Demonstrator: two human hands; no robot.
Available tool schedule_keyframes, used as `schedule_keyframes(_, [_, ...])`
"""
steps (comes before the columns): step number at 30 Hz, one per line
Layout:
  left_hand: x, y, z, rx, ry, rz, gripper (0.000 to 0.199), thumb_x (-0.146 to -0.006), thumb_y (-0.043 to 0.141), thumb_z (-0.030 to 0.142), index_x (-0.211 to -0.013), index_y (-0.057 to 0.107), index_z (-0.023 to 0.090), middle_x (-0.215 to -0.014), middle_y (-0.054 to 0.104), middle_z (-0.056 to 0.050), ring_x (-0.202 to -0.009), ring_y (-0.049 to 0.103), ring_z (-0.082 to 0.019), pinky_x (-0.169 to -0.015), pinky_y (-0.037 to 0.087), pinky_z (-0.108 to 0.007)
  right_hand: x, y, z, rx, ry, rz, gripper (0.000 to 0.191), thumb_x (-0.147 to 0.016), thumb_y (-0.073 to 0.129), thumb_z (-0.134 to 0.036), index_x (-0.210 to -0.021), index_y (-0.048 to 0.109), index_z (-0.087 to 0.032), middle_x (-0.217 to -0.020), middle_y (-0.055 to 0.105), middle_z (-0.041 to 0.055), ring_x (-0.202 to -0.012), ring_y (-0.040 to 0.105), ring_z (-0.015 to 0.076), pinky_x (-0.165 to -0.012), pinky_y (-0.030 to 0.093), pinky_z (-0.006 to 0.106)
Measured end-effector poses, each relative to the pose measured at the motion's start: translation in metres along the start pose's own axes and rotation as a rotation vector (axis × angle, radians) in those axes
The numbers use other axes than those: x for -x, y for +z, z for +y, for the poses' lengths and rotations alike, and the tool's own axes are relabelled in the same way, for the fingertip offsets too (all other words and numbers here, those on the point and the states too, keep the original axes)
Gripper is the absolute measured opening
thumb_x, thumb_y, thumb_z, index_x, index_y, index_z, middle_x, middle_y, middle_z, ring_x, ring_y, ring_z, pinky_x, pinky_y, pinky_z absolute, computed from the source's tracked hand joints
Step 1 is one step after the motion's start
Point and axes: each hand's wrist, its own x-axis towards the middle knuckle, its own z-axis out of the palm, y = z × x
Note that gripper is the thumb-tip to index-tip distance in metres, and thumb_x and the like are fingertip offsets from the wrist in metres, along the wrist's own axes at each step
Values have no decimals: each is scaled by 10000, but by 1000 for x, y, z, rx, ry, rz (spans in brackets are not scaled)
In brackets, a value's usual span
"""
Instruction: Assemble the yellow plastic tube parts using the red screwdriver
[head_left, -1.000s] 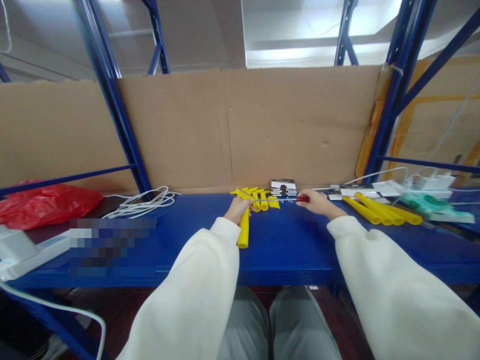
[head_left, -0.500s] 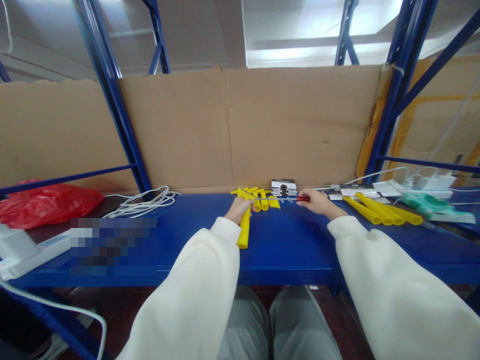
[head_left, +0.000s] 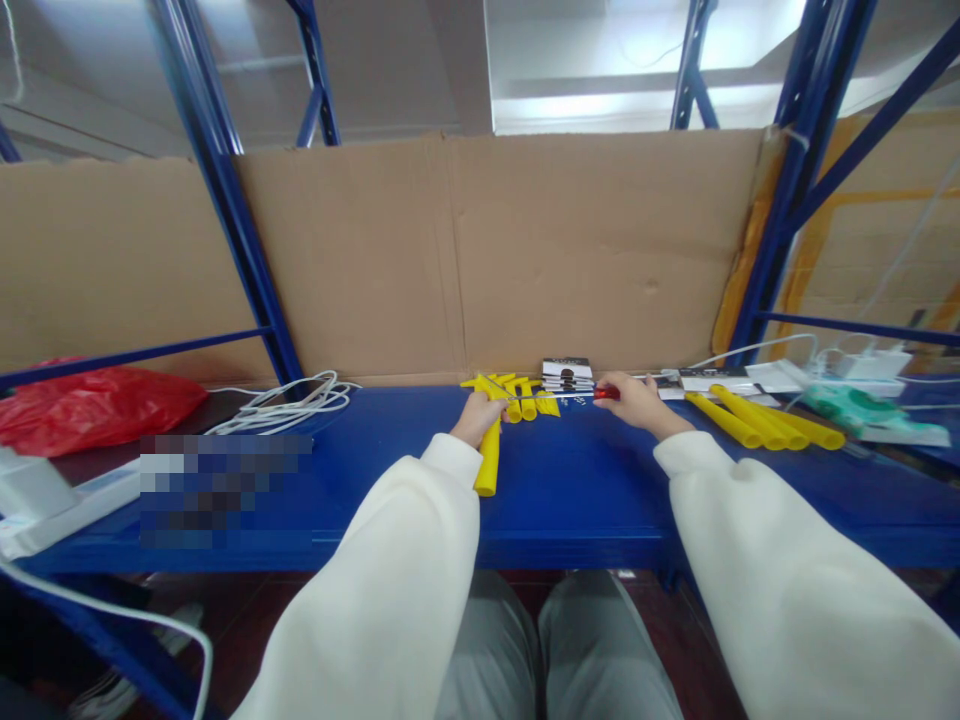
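Observation:
My left hand (head_left: pixel 477 418) is closed round a yellow tube-shaped handle (head_left: pixel 488 468), whose open round end points toward me. Its upper part, with a thin metal piece, shows just past my fingers. My right hand (head_left: pixel 637 404) grips a screwdriver by its red handle (head_left: pixel 606 393). The screwdriver's metal shaft (head_left: pixel 559 396) runs level to the left and reaches my left hand at the yellow handle. Its tip is hidden or too small to make out. Several yellow plastic parts (head_left: pixel 528 406) lie just behind the shaft.
Black-and-white packets (head_left: pixel 567 374) stand against the cardboard (head_left: pixel 600 250). Several yellow tubes (head_left: pixel 772 425) lie on the blue table (head_left: pixel 577 480) at right, near a green-and-white package (head_left: pixel 862 408). At left are a coiled white cable (head_left: pixel 300 400), a red bag (head_left: pixel 97 405) and a power strip (head_left: pixel 67 510).
The screwdriver's red handle seems turned slightly in my right fingers, which have shifted a little. My left hand and the yellow handle stay in place.

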Motion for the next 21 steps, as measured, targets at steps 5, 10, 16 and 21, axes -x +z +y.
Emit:
schedule_keyframes(5, [-1, -2, -1, -120, 75, 15, 272, -698, 557, 28, -480, 570, 190, -487, 571, -33, -548, 590, -173, -576, 448, -257, 0, -1, 0, 44, -125, 115, 109, -836, 552, -285, -915, 623, -263, -1062, 683, 67, -1062, 587, 305, -1056, 143, 751])
schedule_keyframes(10, [1, -4, 1, -236, 109, 39, 308, -697, 560, 27, -436, 553, 189, -546, 626, -50, -632, 635, -195, -586, 456, -251, 4, -8, -9, 128, -191, 182, 154, -874, 514, -273, -981, 624, -259, -1134, 665, 99, -1118, 553, 315, -1105, 81, 731])
schedule_keyframes(16, [2, -5, 3, -265, 118, 59, 334, -692, 578, 35, -403, 536, 197, -523, 618, -55, -650, 654, -217, -589, 463, -260, 7, -12, -16, 197, -246, 211, 199, -879, 506, -250, -1023, 643, -257, -1180, 654, 109, -1132, 533, 324, -1123, 71, 714])
schedule_keyframes(21, [3, -6, 4, -294, 121, 48, 335, -690, 561, 38, -399, 530, 200, -525, 627, -56, -654, 659, -212, -597, 471, -260, 8, -14, -19, 228, -276, 229, 213, -888, 478, -227, -1017, 645, -251, -1153, 649, 107, -1115, 527, 314, -1139, 54, 695])
